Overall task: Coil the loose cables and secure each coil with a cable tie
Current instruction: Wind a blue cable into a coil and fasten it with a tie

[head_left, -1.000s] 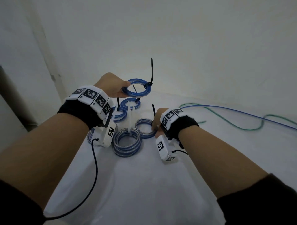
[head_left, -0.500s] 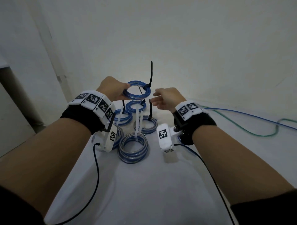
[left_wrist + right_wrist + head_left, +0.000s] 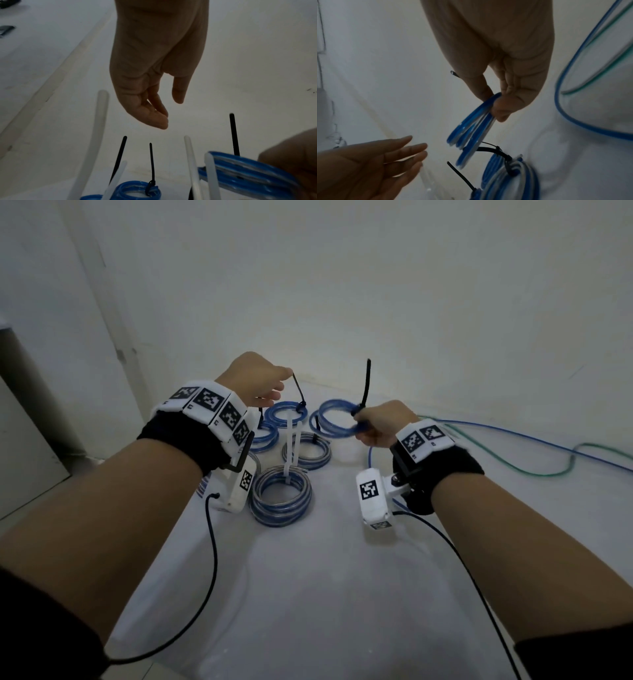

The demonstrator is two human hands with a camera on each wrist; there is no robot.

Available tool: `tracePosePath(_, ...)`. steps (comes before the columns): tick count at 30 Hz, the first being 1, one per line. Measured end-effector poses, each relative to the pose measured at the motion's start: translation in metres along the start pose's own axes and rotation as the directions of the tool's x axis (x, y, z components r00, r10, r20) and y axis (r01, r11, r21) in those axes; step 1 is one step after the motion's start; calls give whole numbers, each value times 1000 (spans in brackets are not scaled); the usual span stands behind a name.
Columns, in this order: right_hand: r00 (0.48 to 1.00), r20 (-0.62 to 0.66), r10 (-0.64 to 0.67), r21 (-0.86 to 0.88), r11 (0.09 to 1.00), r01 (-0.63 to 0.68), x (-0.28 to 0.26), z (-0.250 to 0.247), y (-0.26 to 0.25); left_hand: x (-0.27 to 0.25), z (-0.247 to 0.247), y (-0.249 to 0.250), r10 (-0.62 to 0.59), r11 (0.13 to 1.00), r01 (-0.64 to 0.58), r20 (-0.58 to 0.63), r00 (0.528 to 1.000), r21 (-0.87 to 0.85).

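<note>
Above the white table (image 3: 342, 594), a blue coil (image 3: 334, 419) is pinched at its near rim by the right hand (image 3: 383, 426), thumb and fingers clamped on the strands, while the left hand (image 3: 255, 381) hangs empty beside it with fingers relaxed and apart. The coil is held clear of the surface, just right of the finished coils (image 3: 281, 498) lying flat in a cluster. Its ring is tilted roughly level in the head view, and the tail of its black tie (image 3: 365, 386) stands nearly upright from the rim next to the fingers, its long axis close to vertical. Judged from this, the step in hand is setting the tied coil down with the others. It is best lowered flat beside the cluster, not on the upright tie tails, and let go only once resting. Loose blue and green cables (image 3: 534, 453) remain well to the right.
</note>
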State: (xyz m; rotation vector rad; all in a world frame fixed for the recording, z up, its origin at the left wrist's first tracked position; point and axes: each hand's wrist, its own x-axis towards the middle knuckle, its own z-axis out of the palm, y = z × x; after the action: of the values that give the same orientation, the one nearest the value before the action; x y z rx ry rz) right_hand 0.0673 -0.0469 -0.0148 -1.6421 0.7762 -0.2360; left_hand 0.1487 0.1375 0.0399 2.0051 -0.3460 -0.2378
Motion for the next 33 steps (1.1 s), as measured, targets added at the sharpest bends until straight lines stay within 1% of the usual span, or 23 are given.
tracePosePath(2,999,19,47,-75,996,-46,4,1,7,1,-1,-2,4,999,-4,-8,1000,36)
tracePosePath(5,998,21,63,-136,989,-60,9,8,14,-1,2,-6,16,994,-17,13,1000,111)
tracePosePath(9,997,73,-10,-120,993,19,16,24,20,0,13,-19,2,963,-29,102,995,269)
tracePosePath(11,998,58,-23,-82,996,28,21,26,21,0,15,-22,5,947,-52,145,989,318)
tracePosePath(14,1000,-13,-22,-52,998,21,22,16,14,4,13,-17,63,896,-135,180,982,423)
tracePosePath(17,994,-105,-25,-80,997,17,24,-8,12,6,14,-9,82,880,-172,215,973,443)
tracePosePath(19,992,-125,-30,-88,996,19,23,-20,14,6,18,-4,75,875,-188,258,963,446)
tracePosePath(22,995,-94,-20,-19,1000,19,20,-27,16,6,30,2,93,845,-281,393,915,455)
tracePosePath(23,997,-76,-20,9,1000,21,18,-27,16,6,35,3,100,852,-303,435,895,427)
tracePosePath(25,999,-31,-21,55,998,23,15,-23,13,5,44,6,100,895,-288,478,873,340)
tracePosePath(26,1000,-9,-22,67,998,23,14,-20,12,5,47,7,96,908,-274,480,872,316)
tracePosePath(28,1000,21,-18,75,997,17,14,-15,10,6,50,7,121,894,-292,445,887,341)
tracePosePath(30,999,44,-24,84,996,20,12,-10,8,8,49,4,169,875,-307,358,918,375)
tracePosePath(31,998,53,-35,108,994,30,12,-9,7,11,48,3,187,883,-297,309,933,362)
tracePosePath(33,995,67,-71,197,979,56,12,-10,5,15,49,2,188,933,-246,229,955,262)
